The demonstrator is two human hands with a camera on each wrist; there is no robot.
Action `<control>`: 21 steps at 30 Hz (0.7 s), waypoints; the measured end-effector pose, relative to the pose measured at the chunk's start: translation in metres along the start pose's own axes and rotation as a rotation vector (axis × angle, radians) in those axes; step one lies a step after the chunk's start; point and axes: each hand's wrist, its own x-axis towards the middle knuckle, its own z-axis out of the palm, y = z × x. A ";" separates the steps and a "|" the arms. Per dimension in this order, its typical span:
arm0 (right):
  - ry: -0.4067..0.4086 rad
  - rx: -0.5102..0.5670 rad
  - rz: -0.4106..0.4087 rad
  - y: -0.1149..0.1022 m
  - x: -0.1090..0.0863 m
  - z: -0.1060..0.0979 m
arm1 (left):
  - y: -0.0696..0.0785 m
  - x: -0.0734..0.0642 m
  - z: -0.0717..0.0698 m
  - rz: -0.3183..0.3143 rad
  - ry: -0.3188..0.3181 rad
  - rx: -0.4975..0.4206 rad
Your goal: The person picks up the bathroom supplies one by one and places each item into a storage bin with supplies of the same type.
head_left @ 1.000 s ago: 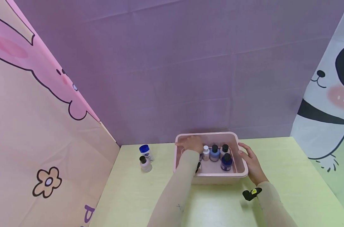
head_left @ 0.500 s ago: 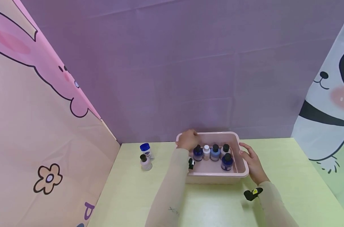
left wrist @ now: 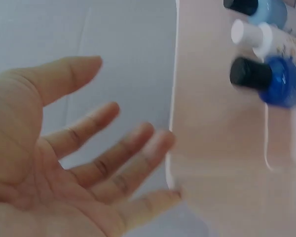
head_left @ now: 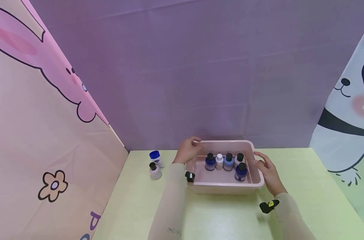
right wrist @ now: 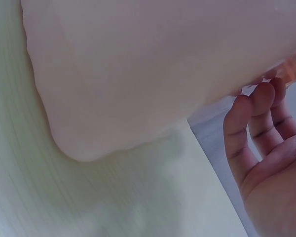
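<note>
Left hand (head_left: 187, 151) shifted leftward, fingers (left wrist: 104, 164) spread, right hand (head_left: 269, 174) gripping pink tub (head_left: 224, 190), wall letter "P" (head_left: 93, 222)

We see a purple backdrop (head_left: 182, 73) at top centre, a pink rabbit (head_left: 54, 65) upper left, a flower (head_left: 53, 186) lower left, a panda (head_left: 350, 116) at right.

Front left, the pink bin (head_left: 225, 184) offers room — bottles (head_left: 228, 164) block back and right.

Can see pale pink on the basin (head_left: 227, 184), dark blue on its nearest bottle (head_left: 241, 174), pink rabbit pattern (head_left: 51, 63) on the left wall (head_left: 22, 143).
</note>
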 end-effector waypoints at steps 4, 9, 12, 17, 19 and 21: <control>0.026 -0.049 0.007 -0.001 -0.002 0.001 | -0.019 -0.006 -0.005 0.039 0.056 -0.025; 0.045 -0.047 -0.004 -0.002 -0.001 0.001 | -0.036 -0.017 -0.009 0.057 0.118 -0.054; 0.043 -0.043 -0.002 -0.002 -0.001 0.001 | -0.042 -0.026 -0.012 0.042 0.153 -0.064; 0.041 -0.054 0.028 -0.002 -0.002 0.002 | -0.051 -0.042 -0.020 -0.013 0.209 -0.062; 0.046 -0.054 0.034 -0.003 -0.003 0.002 | -0.055 -0.048 -0.022 -0.024 0.231 -0.055; 0.051 -0.051 0.034 -0.004 -0.003 0.002 | -0.061 -0.053 -0.023 -0.033 0.263 -0.025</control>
